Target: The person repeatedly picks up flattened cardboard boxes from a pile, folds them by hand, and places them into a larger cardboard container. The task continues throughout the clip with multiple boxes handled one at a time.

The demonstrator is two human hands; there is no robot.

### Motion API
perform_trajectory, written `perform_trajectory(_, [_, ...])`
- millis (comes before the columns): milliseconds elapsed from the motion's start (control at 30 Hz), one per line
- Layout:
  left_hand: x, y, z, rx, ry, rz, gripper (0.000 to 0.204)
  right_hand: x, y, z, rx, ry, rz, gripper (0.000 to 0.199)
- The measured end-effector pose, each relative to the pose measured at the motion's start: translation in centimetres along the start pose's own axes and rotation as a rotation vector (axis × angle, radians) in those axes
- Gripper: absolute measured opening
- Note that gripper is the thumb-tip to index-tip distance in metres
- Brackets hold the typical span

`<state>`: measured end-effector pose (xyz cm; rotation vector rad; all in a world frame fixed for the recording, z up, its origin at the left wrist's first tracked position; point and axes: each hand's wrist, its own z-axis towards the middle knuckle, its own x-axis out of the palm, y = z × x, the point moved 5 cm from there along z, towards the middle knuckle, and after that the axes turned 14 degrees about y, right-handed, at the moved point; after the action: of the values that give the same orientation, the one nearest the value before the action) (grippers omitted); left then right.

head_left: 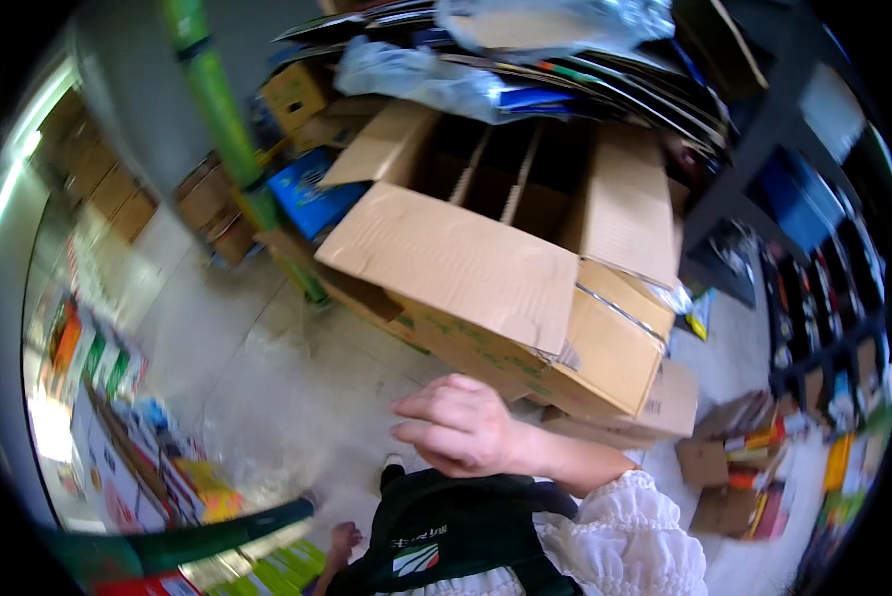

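My right hand [456, 427] is in front of my apron with its fingers curled inward. Whatever it may hold is hidden. Beyond it is an open cardboard box [456, 258] with its flaps folded out and cardboard dividers inside. The hand is just below the near lower edge of this box, apparently apart from it. My left hand [344, 539] hangs low beside the dark green apron [466, 517], small and blurred, so its fingers are unclear. A hazy, see-through patch, perhaps clear plastic [267, 407], lies to the left of my right hand.
Flattened cardboard and plastic bags [416, 74] are piled behind the box. A green pole [217, 119] stands at its left, near a blue box [312, 189]. Cartons [739, 457] and a dark rack [823, 308] are at right. Packaged goods [138, 457] fill the lower left.
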<state>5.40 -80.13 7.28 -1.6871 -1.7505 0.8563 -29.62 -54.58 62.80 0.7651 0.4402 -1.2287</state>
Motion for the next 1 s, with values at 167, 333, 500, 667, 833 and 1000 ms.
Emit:
perform_trajectory(167, [-12.1, -18.7, 11.0, -0.031, -0.161, -0.226, 0.013, -6.0, 0.4, -1.5, 0.299, -0.143, -0.361, 0.026])
perform_trajectory(333, [-14.1, -34.6, 20.1, 0.241, 0.056, 0.074, 0.014, -7.7, 3.1, -2.0, 0.557, -0.332, -0.570, 0.027])
perform_trajectory(500, [-5.9, -39.2, 22.7, 0.255, 0.323, 0.065, 0.017, -6.2, 4.2, -0.7, 0.640, -0.278, -0.706, 0.028])
perform_trajectory(667, [-0.4, -31.5, 23.9, -0.019, 0.589, 0.090, 0.022, -6.6, 5.9, -2.8, 0.788, -0.320, -0.797, 0.026])
perform_trajectory(833, [2.0, -26.9, 20.2, -0.217, 0.711, 0.210, 0.023, -9.7, 8.9, -12.2, 1.104, -0.573, -0.853, 0.020])
perform_trajectory(1000, [4.7, -26.9, 18.9, -0.302, 0.680, 0.393, 0.025, -11.3, 10.4, -29.7, 1.310, -1.261, -0.367, 0.009])
